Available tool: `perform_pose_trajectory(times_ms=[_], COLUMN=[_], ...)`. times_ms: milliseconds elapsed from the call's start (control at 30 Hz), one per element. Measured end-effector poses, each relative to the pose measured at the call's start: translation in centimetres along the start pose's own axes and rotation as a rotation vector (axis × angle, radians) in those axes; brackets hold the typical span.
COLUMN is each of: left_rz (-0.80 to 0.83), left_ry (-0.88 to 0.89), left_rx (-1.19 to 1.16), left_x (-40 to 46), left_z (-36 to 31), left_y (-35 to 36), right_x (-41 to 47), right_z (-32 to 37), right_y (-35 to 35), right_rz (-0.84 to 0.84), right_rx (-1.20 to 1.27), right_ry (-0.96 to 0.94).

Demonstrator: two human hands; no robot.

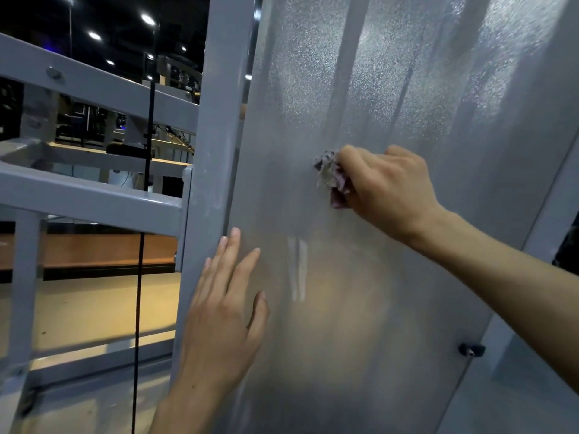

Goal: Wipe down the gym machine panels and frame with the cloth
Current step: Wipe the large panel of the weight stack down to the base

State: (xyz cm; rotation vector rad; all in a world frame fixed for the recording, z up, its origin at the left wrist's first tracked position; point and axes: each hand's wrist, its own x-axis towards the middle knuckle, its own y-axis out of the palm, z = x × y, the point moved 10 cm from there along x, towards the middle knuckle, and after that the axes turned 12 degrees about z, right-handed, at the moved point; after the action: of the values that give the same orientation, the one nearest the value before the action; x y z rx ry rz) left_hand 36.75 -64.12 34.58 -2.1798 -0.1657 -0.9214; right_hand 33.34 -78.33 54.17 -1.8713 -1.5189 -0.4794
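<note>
**Frosted plastic panel mid-wipe, cloth bunched in the right hand**

Frosted, speckled plastic filled most of the view: the upright panel point(360, 89) of the gym machine, bounded on its left by a grey painted frame post point(216, 120). The right hand point(385, 180) had its fingers curled tight around a crumpled purplish cloth point(332, 175), which it pressed against the panel at about mid-height. The left hand point(222, 308) lay flat with fingers straight and slightly spread, holding nothing, its palm on the panel's lower left and its fingertips reaching the edge where the panel met the post. The two hands were well apart. A small dark fastener point(471, 350) sat at the panel's lower right edge, and a thin black cable point(139, 277) hung left of the post.

The likely trouble from here was coverage: the cloth was wadded small, so only a narrow patch touched the surface and streaks could be left between passes. Pressing hard on thin sheet might flex it against that fastener. The frame post and crossbars point(87, 195) appeared still to need wiping
</note>
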Motion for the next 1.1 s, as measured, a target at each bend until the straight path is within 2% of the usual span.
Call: perform_pose_trajectory(times_ms=[67, 133, 200, 300, 367, 533, 733, 867, 933, 1100], left_rz=[-0.004, -0.011, -0.017, -0.014, -0.015, -0.019, -0.012, -0.019, -0.017, -0.012], left_ry=[0.003, 0.01, 0.017, 0.011, 0.001, 0.003, -0.011, -0.006, -0.011, 0.001], left_rx=[0.001, 0.002, 0.0, 0.0, 0.005, -0.003, 0.006, 0.004, 0.006, 0.027], left_x=[0.0, 0.0, 0.0, 0.0, -0.1, 0.0, 0.0, 0.1, 0.1, 0.1], left_z=[0.0, -0.2, -0.5, -0.5, -0.4, -0.8, -0.6, -0.7, -0.7, -0.6], left_y=[-0.1, -0.1, 0.0, 0.1, 0.1, 0.3, 0.6, 0.6, 0.6, 0.8], right_x=[-1.5, -3.6, -4.1, -2.3, -2.5, -6.7, -3.9, -7.1, -6.9, -4.4], right_z=[1.0, 3.1, 2.6, -2.1, -2.7, 3.4, -2.2, 2.5, 2.2, -2.6], right_y=[0.4, 1.3, 1.2, -0.3, -0.4, 1.7, -0.5, 1.5, 1.4, -0.5], right_rz=[0.009, 0.046, 0.072, 0.057, 0.049, 0.097, 0.022, 0.064, 0.084, 0.036], right_rx=[0.015, 0.005, -0.015, -0.008, -0.004, -0.002, -0.017, -0.001, -0.031, -0.015], right_ry=[-0.05, -0.183, -0.23, -0.04, 0.029, -0.232, 0.036, -0.152, -0.204, 0.033])
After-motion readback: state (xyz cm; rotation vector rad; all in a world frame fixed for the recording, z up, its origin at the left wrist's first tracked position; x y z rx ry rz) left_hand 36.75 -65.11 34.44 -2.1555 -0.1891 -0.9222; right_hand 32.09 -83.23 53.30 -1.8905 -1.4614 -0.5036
